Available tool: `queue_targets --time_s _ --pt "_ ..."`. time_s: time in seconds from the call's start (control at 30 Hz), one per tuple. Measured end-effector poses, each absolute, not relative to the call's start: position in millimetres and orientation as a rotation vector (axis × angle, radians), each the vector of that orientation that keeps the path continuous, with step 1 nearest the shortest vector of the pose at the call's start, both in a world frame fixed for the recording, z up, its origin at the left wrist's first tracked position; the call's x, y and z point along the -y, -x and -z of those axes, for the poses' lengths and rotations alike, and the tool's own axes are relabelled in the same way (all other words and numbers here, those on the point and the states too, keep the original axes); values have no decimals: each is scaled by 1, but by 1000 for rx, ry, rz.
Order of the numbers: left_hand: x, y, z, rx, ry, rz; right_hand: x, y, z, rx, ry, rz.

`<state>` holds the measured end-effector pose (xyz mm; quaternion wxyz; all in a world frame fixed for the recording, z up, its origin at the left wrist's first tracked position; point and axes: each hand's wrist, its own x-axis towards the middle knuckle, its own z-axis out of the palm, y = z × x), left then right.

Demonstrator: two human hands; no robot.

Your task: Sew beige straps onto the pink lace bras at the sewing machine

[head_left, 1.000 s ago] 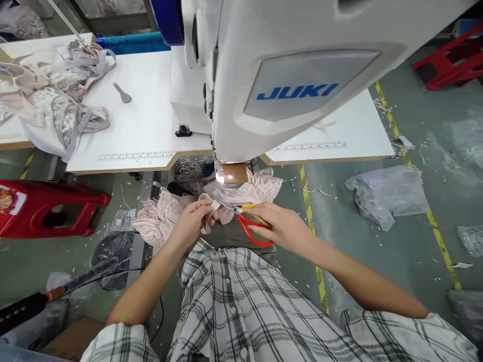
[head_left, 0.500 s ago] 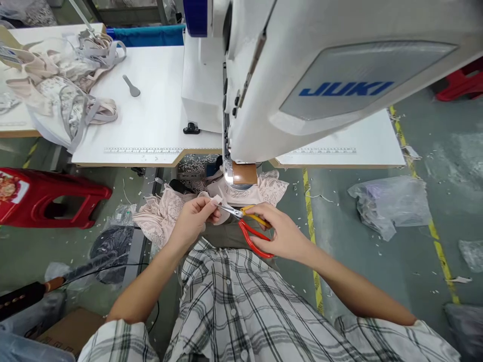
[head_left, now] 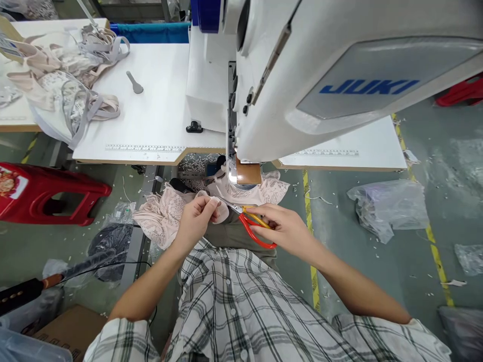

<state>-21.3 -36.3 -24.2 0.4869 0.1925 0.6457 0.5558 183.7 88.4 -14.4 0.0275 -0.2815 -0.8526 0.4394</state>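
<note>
My left hand [head_left: 198, 217] pinches the edge of a pale pink lace bra [head_left: 160, 213], whose gathered fabric spreads to the left and across under the machine head. In my right hand [head_left: 289, 227] is a pair of scissors [head_left: 252, 229] with one red and one yellow handle, fingers through the loops. The blades point left and touch or nearly touch the pale fabric beside my left fingertips; their tips are partly hidden there. Just above both hands is the sewing end of a white sewing machine [head_left: 302, 90], with a brown plate [head_left: 248, 172] at its base.
A white table [head_left: 151, 110] carries a pile of pale bras [head_left: 64, 85] and a small grey tool [head_left: 135, 83]. Red stools [head_left: 53, 193] stand on the left and far right. Plastic bags [head_left: 390, 206] and scraps lie on the floor; a cardboard box [head_left: 70, 329] is lower left.
The scissors have closed somewhat, their handles now nearer each other. A rounded flap of pale fabric shows more beside my left fingers. The view has shifted slightly.
</note>
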Motion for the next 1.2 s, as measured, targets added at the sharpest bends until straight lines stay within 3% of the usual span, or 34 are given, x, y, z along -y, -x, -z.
queue_targets --time_s 0.17,0.4,0.5,0.67,0.73,0.8,0.87,0.93,1.1,1.2 --pt "36 17 27 -1417 -290 -1510 -115 -214 15 2683 988 -1211" --pt "32 23 13 -1267 -271 -1442 -219 -217 21 2685 1083 -204" --pt "27 27 3 -1196 -302 -1213 -194 -194 14 2580 924 -123" --pt "14 28 -12 -1208 -601 -677 -115 -159 23 2924 41 -629" --pt "19 28 -8 -1428 -837 -661 -113 -158 32 2923 145 -746" --pt "34 24 5 -1747 -1054 -821 -125 -166 38 2762 535 -889" --pt "51 12 26 -1978 -1123 -1107 -137 -174 41 2365 979 -1163" --pt "61 -7 51 -1861 -986 -1318 -137 -177 42 1826 1238 -1559" --pt "50 -65 77 -982 -343 -1360 -90 -158 33 1015 1117 -2310" --pt "53 -74 67 -1176 -480 -1477 -66 -152 13 898 918 -2518"
